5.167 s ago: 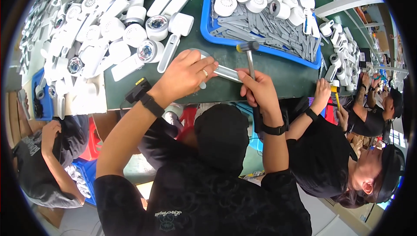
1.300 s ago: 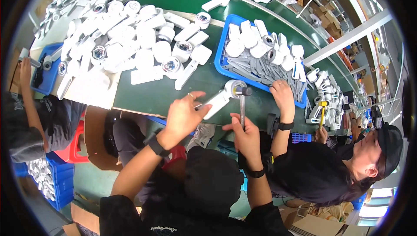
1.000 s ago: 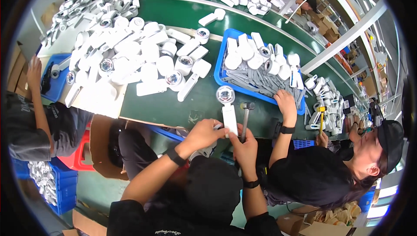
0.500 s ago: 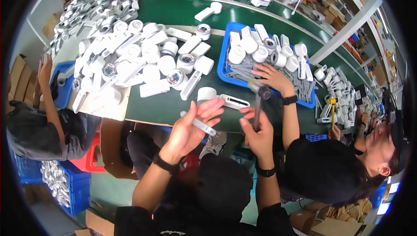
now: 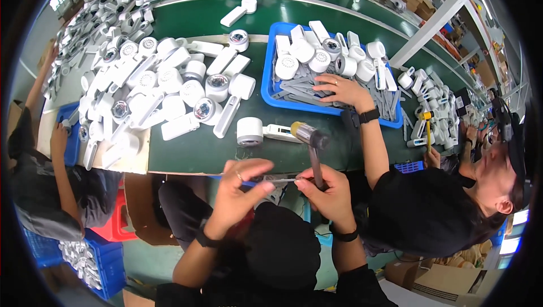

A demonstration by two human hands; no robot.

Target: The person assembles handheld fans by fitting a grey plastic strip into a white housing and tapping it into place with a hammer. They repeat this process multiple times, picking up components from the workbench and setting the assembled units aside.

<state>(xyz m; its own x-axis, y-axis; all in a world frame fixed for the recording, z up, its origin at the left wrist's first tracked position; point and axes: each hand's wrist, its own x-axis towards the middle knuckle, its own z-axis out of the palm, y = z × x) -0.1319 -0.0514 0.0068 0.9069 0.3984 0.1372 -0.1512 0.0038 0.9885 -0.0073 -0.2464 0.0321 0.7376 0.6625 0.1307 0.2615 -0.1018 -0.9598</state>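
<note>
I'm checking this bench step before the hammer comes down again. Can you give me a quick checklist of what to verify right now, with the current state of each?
1. Right hand grips the hammer by its handle, head up: ok.
2. Left hand pinches the thin grey strip at the table edge: ok.
3. Strip also touched by right fingers, so both hands steady it: ok.
4. White fan part lies flat on the green table, free of both hands: ok.
5. Co-worker's hand is in the blue tray, away from the hammer head: ok.
6. Strip seated in any part: cannot tell.
</note>
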